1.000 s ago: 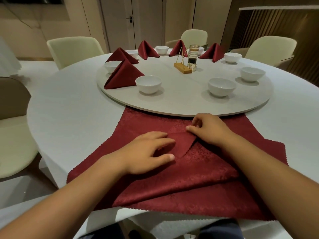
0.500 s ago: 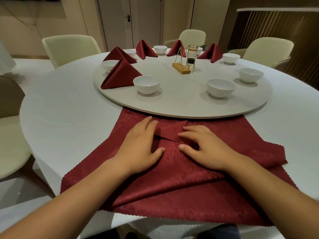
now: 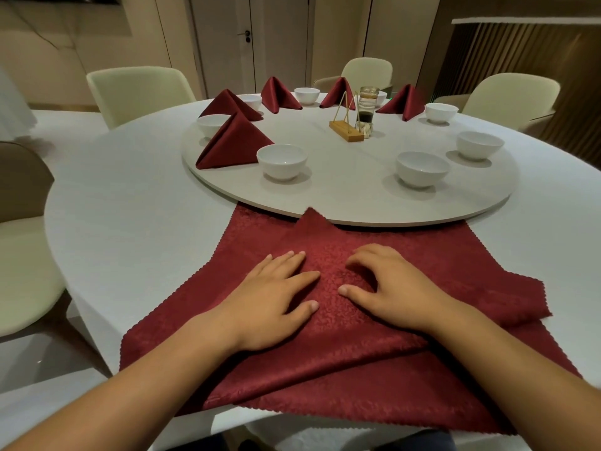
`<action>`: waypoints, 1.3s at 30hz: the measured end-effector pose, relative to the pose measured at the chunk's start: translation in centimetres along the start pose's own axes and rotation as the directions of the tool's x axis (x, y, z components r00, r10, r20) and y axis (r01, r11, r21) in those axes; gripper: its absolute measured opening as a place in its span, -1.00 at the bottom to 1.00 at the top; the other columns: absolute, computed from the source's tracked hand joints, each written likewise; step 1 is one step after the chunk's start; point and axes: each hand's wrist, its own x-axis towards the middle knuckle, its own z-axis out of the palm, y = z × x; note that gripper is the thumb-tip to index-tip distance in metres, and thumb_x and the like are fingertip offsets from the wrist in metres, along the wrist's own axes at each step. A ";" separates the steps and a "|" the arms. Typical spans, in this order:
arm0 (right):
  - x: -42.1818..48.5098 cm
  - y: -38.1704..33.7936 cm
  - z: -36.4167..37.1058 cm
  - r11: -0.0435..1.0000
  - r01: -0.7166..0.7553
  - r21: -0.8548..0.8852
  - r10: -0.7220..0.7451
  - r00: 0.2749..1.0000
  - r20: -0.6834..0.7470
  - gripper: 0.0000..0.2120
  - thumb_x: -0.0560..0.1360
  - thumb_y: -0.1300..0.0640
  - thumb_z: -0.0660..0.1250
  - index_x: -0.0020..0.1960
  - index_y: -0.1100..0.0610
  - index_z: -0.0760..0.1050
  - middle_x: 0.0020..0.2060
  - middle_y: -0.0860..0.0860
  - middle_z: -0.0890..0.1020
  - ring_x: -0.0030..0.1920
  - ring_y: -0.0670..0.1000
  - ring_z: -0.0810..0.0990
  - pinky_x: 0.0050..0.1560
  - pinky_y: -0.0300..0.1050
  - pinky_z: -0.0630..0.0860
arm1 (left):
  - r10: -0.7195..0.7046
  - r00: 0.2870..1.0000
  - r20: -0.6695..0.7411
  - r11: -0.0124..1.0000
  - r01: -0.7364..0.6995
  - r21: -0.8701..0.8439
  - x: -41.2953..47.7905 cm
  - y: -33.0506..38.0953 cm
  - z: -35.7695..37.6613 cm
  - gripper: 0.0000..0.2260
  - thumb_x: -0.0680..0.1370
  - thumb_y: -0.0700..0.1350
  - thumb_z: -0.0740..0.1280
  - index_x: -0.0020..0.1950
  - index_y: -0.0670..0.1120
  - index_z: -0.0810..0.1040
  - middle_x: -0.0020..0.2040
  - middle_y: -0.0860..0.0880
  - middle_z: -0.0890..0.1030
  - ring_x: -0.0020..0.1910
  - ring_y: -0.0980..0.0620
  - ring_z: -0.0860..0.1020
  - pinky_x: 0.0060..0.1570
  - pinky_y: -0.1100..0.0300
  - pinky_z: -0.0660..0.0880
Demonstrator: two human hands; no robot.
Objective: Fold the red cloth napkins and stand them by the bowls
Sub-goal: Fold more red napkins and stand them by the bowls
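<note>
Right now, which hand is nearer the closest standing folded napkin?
Left. The left hand rests on the spread napkin, nearer the person than the standing folded napkin and slightly right of it; the right hand rests on the same cloth, farther right.

Cream chairs [image 3: 140,92], closed door [image 3: 250,40]

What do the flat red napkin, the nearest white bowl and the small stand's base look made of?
Flat red cloth napkin: woven damask-type fabric, by its tone-on-tone leafy pattern, faint sheen and zigzag-cut edges. Nearest white round bowl: probably glazed ceramic, smooth with soft highlights; hard plastic cannot be ruled out. Tan block-shaped stand base: seemingly wood, matt and evenly light brown.
</note>
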 end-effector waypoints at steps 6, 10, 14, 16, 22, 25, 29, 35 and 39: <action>-1.3 -0.5 -0.5 0.995 -0.008 -0.098 0.016 0.997 0.082 -0.45 0.53 -0.35 0.20 0.45 -0.16 0.39 0.50 -0.10 0.34 0.51 -0.09 0.21 0.51 0.00 0.20 | -0.011 0.999 0.046 1.000 0.010 0.024 -0.1 0.7 -0.8 -0.40 0.62 0.33 0.09 0.62 0.14 0.17 0.67 0.02 0.04 0.64 0.08 -0.06 0.60 0.11 -0.14; -2.0 -0.6 -0.9 0.993 0.004 -0.119 0.006 0.997 0.080 -0.38 0.47 -0.45 0.09 0.40 -0.17 0.43 0.41 -0.18 0.42 0.44 -0.12 0.30 0.46 -0.01 0.28 | -0.015 1.000 0.026 0.998 0.014 0.056 -0.5 1.4 -1.3 -0.46 0.62 0.31 0.14 0.56 0.15 0.28 0.61 0.07 0.20 0.59 0.08 0.09 0.56 0.08 0.06; -2.0 -0.4 -1.1 0.996 0.012 -0.092 -0.006 0.998 0.066 -0.32 0.42 -0.48 0.03 0.37 -0.15 0.47 0.36 -0.19 0.46 0.40 -0.13 0.34 0.43 -0.02 0.32 | -0.028 0.999 -0.027 0.996 0.030 0.083 -0.4 1.8 -1.5 -0.46 0.61 0.33 0.11 0.54 0.13 0.31 0.52 0.10 0.32 0.52 0.07 0.22 0.48 0.08 0.19; -1.9 -0.3 -1.1 0.996 0.006 -0.086 0.000 0.997 0.079 -0.32 0.43 -0.47 0.03 0.39 -0.15 0.46 0.39 -0.18 0.45 0.42 -0.13 0.32 0.45 -0.01 0.30 | -0.066 0.998 0.000 0.993 0.066 0.094 0.0 1.6 -1.5 -0.43 0.62 0.33 0.11 0.57 0.11 0.29 0.57 0.05 0.27 0.56 0.04 0.18 0.51 0.05 0.14; -1.8 -0.5 -1.1 0.999 0.002 -0.052 0.001 0.998 0.060 -0.33 0.46 -0.44 0.00 0.37 -0.11 0.49 0.39 -0.15 0.47 0.42 -0.12 0.35 0.46 -0.03 0.31 | -0.169 0.983 0.072 0.975 0.155 0.162 3.6 -0.4 -1.9 -0.32 0.60 0.38 0.05 0.64 0.07 0.15 0.66 -0.04 0.09 0.63 -0.05 0.02 0.59 -0.01 -0.03; -2.2 -0.3 -1.0 0.999 0.011 -0.049 -0.008 0.999 0.050 -0.35 0.47 -0.43 0.01 0.36 -0.11 0.50 0.38 -0.16 0.48 0.41 -0.14 0.36 0.46 -0.04 0.31 | -0.218 0.976 0.024 0.928 0.200 0.315 5.3 -1.5 -2.3 -0.35 0.59 0.39 0.02 0.59 0.08 0.26 0.60 -0.13 0.22 0.56 -0.16 0.15 0.51 -0.07 0.13; -3.0 0.5 -0.8 1.000 0.006 -0.024 -0.005 0.999 0.033 -0.35 0.48 -0.43 0.01 0.37 -0.13 0.49 0.42 -0.16 0.45 0.45 -0.17 0.31 0.50 -0.07 0.25 | -0.140 0.973 -0.184 0.889 0.205 0.410 5.3 0.2 -3.0 -0.61 0.62 0.24 0.13 0.22 0.00 0.52 0.21 -0.07 0.51 0.21 -0.10 0.44 0.14 0.01 0.38; -5.4 2.3 -2.0 0.995 0.080 0.063 -0.079 0.997 -0.025 -0.41 0.41 -0.44 0.27 0.32 -0.16 0.54 0.39 -0.31 0.44 0.47 -0.30 0.24 0.49 -0.25 0.17 | 0.010 0.992 -0.123 0.980 0.015 0.197 0.4 5.3 -2.5 -0.62 0.60 0.28 0.04 0.15 0.08 0.49 0.09 0.07 0.54 0.12 0.00 0.53 0.09 0.06 0.49; -6.6 4.6 -2.5 0.997 0.068 0.044 -0.066 0.996 -0.062 -0.56 0.45 -0.32 0.27 0.21 -0.14 0.62 0.32 -0.28 0.53 0.43 -0.24 0.36 0.46 -0.13 0.34 | 0.056 0.994 -0.094 0.968 -0.031 0.249 -2.2 4.9 0.2 -0.53 0.57 0.26 0.13 0.29 0.04 0.61 0.26 -0.02 0.63 0.25 -0.03 0.60 0.26 0.02 0.54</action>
